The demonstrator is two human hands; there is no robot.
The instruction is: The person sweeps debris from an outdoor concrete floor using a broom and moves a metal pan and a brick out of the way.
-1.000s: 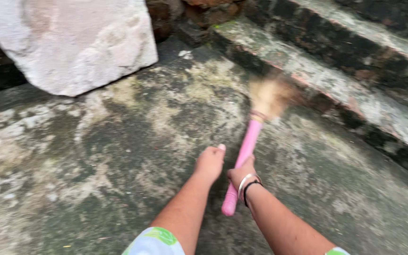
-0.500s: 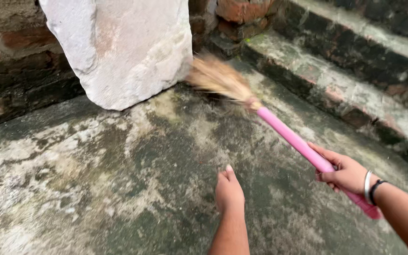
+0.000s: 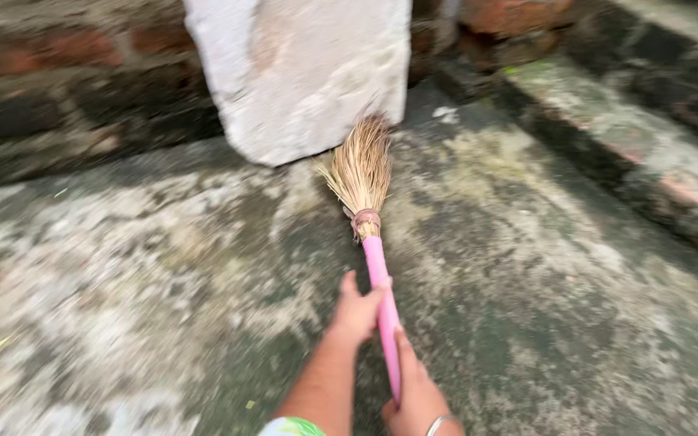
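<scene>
A broom with a pink handle (image 3: pixel 381 299) and straw bristles (image 3: pixel 361 169) points away from me, its bristles on the mossy concrete floor (image 3: pixel 163 266) just below a large white stone block (image 3: pixel 309 73). My right hand (image 3: pixel 415 396), with a metal bangle on its wrist, grips the lower end of the handle at the bottom edge of the view. My left hand (image 3: pixel 353 311) sits loosely curled against the handle's left side. No finger of it shows over the handle.
A low brick wall (image 3: pixel 58 81) runs behind the block on the left. Worn brick and concrete steps (image 3: pixel 648 153) rise along the right side. The view is motion-blurred.
The broom has swung from the right back to the middle, its bristles now below the stone block. My right hand has moved in to the bottom centre, beside my left hand.
</scene>
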